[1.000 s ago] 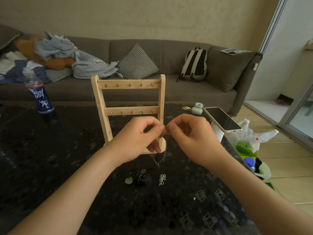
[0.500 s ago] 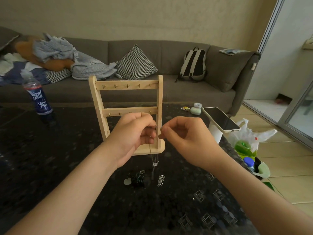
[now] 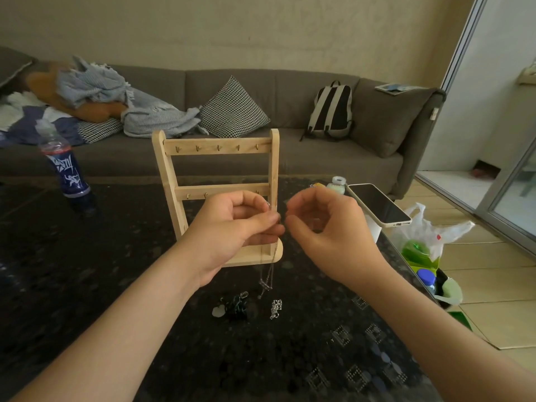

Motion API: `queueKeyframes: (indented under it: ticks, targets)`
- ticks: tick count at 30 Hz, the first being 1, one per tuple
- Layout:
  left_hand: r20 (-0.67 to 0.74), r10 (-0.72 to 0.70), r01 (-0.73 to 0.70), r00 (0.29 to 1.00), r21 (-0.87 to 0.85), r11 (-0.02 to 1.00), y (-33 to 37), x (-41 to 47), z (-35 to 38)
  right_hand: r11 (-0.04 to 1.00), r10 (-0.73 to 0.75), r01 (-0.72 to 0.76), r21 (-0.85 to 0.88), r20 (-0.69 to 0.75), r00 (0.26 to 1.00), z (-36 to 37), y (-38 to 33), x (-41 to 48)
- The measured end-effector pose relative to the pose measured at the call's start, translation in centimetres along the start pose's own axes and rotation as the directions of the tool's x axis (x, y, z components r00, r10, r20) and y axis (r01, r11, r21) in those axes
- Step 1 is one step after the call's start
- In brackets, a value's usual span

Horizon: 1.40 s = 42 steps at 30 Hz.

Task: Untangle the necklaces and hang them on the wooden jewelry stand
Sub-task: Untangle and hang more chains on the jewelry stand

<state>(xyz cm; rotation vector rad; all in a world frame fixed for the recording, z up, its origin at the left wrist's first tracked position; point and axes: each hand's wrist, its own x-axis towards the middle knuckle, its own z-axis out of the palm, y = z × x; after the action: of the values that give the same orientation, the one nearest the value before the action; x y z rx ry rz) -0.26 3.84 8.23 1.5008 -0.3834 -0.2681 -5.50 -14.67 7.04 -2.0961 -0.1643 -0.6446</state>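
The dark table lies bare toward 9 o'clock of the two small heaps nearest the person, a dark tangle and a silver heap. Its right edge runs close at 3 o'clock, where a phone juts over it. Above the heaps the left hand pinches a thin chain that dangles before the foot of the wooden stand at 12 o'clock; the right hand is curled, but whether it grips the hair-thin chain cannot be told. Half a second earlier the fingertips met; now a narrow gap parts them.
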Motion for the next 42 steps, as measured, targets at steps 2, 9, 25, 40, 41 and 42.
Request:
queueKeyframes:
  ticks: [2,9,25,40,41,42]
  targets:
    - [0.011,-0.017,0.017,1.000,-0.006,1.000,-0.1,0.0,0.0,0.998,-0.037,0.036,0.046,0.015,0.999,0.1,-0.2,-0.1]
    - [0.007,-0.046,0.045,0.999,0.112,0.993,-0.1,-0.1,0.0,0.995,-0.094,0.096,-0.014,0.111,0.989,0.3,-0.6,-0.2]
    - [0.030,0.152,-0.144,0.988,0.544,0.827,-0.9,0.2,0.6,0.996,0.050,-0.031,-0.082,0.246,0.968,1.1,0.2,0.1]
    - [0.084,0.142,-0.161,0.986,0.660,0.734,-1.3,0.4,0.5,0.852,0.390,-0.481,0.209,0.360,0.847,0.5,1.5,1.0]
    - [0.078,0.124,-0.146,0.989,0.642,0.753,-1.2,0.4,0.4,0.865,0.374,-0.460,0.202,0.352,0.858,0.3,1.4,1.0]
    - [0.076,0.106,-0.130,0.991,0.606,0.785,-1.1,0.3,0.3,0.880,0.358,-0.436,0.188,0.341,0.869,0.2,1.4,1.0]
